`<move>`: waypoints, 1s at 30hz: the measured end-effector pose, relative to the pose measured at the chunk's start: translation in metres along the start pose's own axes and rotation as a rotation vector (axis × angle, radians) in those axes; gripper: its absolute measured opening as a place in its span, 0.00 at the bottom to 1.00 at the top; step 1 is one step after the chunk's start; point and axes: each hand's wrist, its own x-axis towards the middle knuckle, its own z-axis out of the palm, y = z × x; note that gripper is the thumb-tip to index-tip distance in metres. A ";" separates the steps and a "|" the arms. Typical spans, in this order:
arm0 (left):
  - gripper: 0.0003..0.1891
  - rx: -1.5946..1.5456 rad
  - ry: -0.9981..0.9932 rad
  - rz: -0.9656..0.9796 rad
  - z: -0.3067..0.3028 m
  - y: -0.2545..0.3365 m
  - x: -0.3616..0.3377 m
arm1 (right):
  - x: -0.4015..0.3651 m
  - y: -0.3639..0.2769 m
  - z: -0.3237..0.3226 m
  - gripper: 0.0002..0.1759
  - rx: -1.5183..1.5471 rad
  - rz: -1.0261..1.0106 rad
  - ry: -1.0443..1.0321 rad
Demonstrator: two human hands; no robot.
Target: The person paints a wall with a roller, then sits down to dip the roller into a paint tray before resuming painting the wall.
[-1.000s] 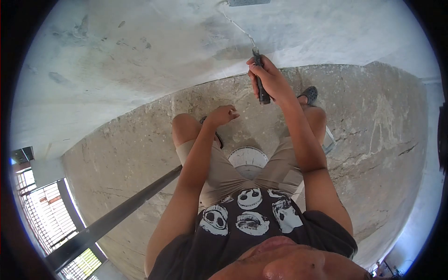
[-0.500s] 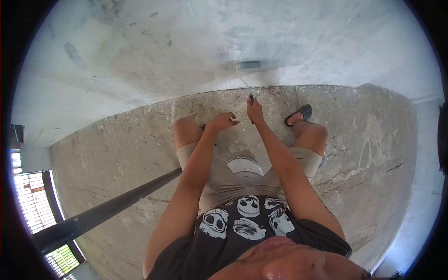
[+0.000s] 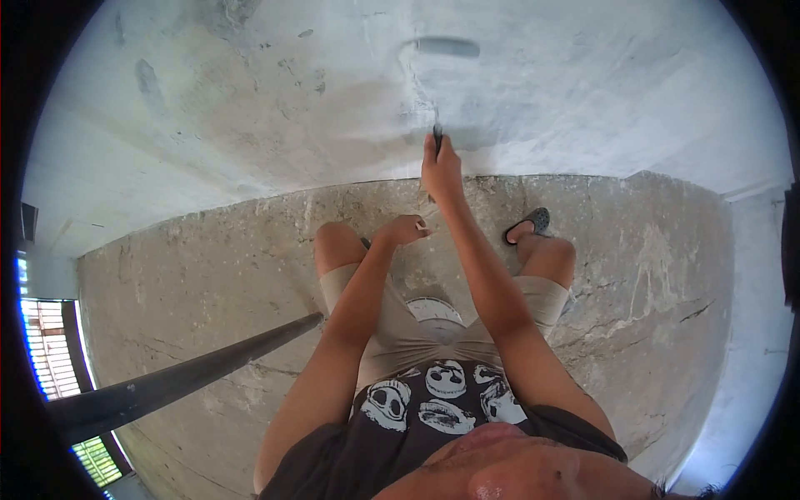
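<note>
My right hand [image 3: 442, 171] is wrapped round the dark handle of a paint roller [image 3: 448, 47]. A thin wire frame runs from the handle up to the roller's grey, motion-blurred head, which is against the pale, patchy wall [image 3: 567, 100]. My left hand [image 3: 406, 229] hangs loosely over the floor between my knees, its fingers partly curled and apart with nothing plainly held in them. My left forearm lies near my left knee.
A white round bucket or stool [image 3: 435, 308] shows between my thighs. A dark pole [image 3: 192, 379] slants in from the left across the cracked concrete floor [image 3: 650, 308]. At the lower left is a slatted window [image 3: 52, 346]. My dark clog [image 3: 539, 221] rests near the wall.
My right hand has moved up, taking the paint roller from low on the wall to a higher spot. My left hand stays nearly in place, its fingers slightly more curled.
</note>
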 end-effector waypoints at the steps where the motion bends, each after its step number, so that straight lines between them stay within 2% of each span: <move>1: 0.31 0.003 0.001 0.015 0.000 0.001 -0.002 | 0.008 -0.017 -0.010 0.21 -0.001 -0.001 0.000; 3: 0.30 0.002 -0.002 -0.004 -0.001 0.004 -0.004 | 0.019 -0.038 -0.025 0.21 -0.034 -0.053 0.009; 6: 0.30 -0.019 -0.014 -0.045 -0.006 0.006 -0.010 | 0.023 -0.034 -0.021 0.21 -0.062 -0.069 0.015; 8: 0.30 -0.042 -0.015 -0.059 -0.006 0.002 -0.006 | 0.017 0.005 -0.002 0.21 -0.085 -0.061 0.010; 11: 0.30 -0.027 0.089 0.030 0.003 -0.013 0.006 | -0.015 0.090 0.040 0.23 -0.113 -0.035 0.049; 13: 0.28 -0.024 0.045 -0.002 0.003 -0.009 0.007 | -0.034 0.135 0.060 0.24 -0.187 0.127 -0.029; 15: 0.27 -0.021 0.031 -0.026 0.000 -0.005 0.005 | -0.043 0.152 0.063 0.25 -0.200 0.226 -0.119; 17: 0.27 -0.040 -0.010 -0.091 -0.007 0.012 -0.009 | -0.045 0.146 0.058 0.25 -0.179 0.251 -0.133; 20: 0.27 -0.008 0.006 -0.055 -0.009 0.005 -0.008 | -0.038 0.121 0.053 0.24 -0.167 0.235 -0.122; 22: 0.27 -0.019 0.022 -0.025 -0.010 0.002 -0.003 | -0.032 0.091 0.041 0.22 -0.110 0.015 0.006; 26: 0.26 -0.065 0.011 0.002 0.000 -0.001 0.002 | 0.019 -0.006 0.006 0.18 -0.132 -0.179 -0.018; 28: 0.27 -0.063 -0.014 -0.012 -0.003 0.003 0.000 | 0.035 -0.069 -0.014 0.18 -0.155 -0.184 -0.037; 30: 0.27 -0.061 -0.039 -0.027 -0.007 0.006 -0.002 | 0.055 -0.106 -0.018 0.20 -0.183 -0.236 -0.043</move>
